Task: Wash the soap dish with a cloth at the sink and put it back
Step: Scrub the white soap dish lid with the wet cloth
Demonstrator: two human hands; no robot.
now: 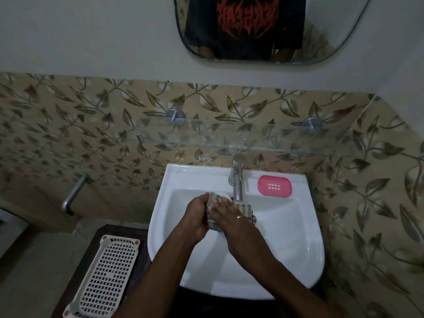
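Observation:
Over the white sink point(286, 244) my two hands meet just left of the chrome tap point(238, 180). My left hand point(197, 214) grips a pale oval piece point(222, 195), which looks like part of the soap dish; most of it is hidden. My right hand point(231, 218), with a ring on one finger, holds a grey checked cloth point(247, 212) against that piece. A pink soap dish part point(274, 186) with drain holes lies on the sink rim to the right of the tap. I cannot tell whether water runs from the tap.
A glass shelf point(229, 136) on two metal mounts juts out above the tap. A cream perforated tray point(107, 276) lies on a dark stand to the left of the sink. A metal wall tap point(73, 193) sticks out at the left. A mirror point(263, 31) hangs above.

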